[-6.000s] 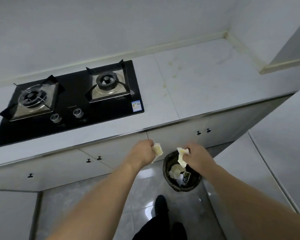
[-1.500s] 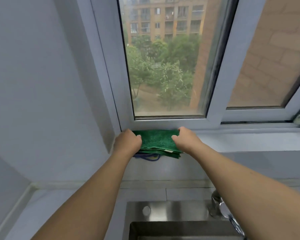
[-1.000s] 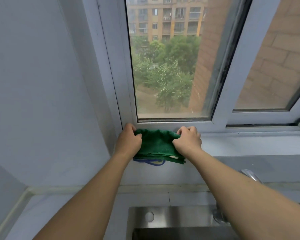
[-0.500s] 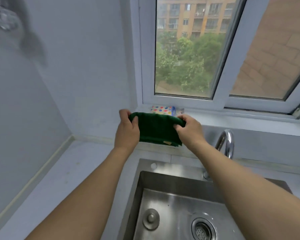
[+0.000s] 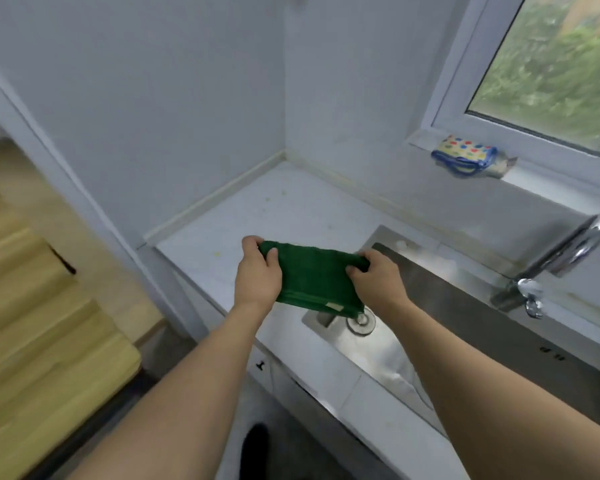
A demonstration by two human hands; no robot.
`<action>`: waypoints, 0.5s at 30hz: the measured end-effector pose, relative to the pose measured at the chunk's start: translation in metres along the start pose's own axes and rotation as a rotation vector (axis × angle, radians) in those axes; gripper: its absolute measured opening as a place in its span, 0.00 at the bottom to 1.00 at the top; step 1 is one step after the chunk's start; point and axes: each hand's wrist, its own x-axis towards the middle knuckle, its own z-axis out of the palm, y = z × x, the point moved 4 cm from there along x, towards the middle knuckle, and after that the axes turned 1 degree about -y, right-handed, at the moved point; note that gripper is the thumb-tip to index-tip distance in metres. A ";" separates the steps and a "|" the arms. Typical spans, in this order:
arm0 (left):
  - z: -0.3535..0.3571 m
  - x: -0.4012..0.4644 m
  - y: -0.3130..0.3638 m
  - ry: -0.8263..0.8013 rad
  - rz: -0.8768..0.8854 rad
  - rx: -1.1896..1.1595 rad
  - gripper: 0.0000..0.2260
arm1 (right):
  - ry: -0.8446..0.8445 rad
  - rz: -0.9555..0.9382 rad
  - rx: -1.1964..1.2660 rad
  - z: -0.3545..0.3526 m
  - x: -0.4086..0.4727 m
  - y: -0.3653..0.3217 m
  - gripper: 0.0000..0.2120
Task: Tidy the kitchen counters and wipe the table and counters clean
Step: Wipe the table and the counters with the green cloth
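Head view shows my left hand (image 5: 257,271) and right hand (image 5: 378,278) gripping the folded green cloth (image 5: 314,278), now off the windowsill (image 5: 534,178) and above the desk (image 5: 274,209) beside the sink (image 5: 465,306). Wiping, I judge, can start.

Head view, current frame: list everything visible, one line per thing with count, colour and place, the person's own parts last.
cloth: 1, green, held up between both hands over the counter's edge by the sink
counter: 1, white with small specks, in the corner left of the sink
sink: 1, steel, set into the counter at right
drain: 1, steel, in the sink bottom below the cloth
tap: 1, chrome, behind the sink at right
spotted cloth: 1, pale with coloured dots and blue trim, on the window sill
window: 1, white frame, top right
wooden top: 1, light wood, far left
left hand: grips the cloth's left end
right hand: grips its right end
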 end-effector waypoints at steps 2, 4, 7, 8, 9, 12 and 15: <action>-0.037 -0.013 -0.030 0.072 -0.064 0.016 0.05 | -0.071 -0.016 -0.011 0.037 -0.019 -0.015 0.08; -0.072 -0.023 -0.057 0.118 -0.093 0.025 0.06 | -0.130 -0.031 -0.016 0.072 -0.034 -0.031 0.07; -0.118 -0.031 -0.088 0.162 -0.130 0.061 0.05 | -0.194 -0.055 -0.046 0.119 -0.053 -0.052 0.07; -0.139 -0.033 -0.105 0.184 -0.145 0.078 0.05 | -0.221 -0.056 -0.056 0.142 -0.062 -0.062 0.07; -0.151 -0.033 -0.114 0.201 -0.154 0.090 0.05 | -0.233 -0.052 -0.053 0.155 -0.068 -0.067 0.08; -0.201 -0.033 -0.158 0.228 -0.194 0.092 0.06 | -0.281 -0.047 -0.062 0.214 -0.089 -0.090 0.08; -0.239 -0.031 -0.191 0.215 -0.228 0.101 0.08 | -0.326 -0.017 -0.098 0.260 -0.104 -0.109 0.07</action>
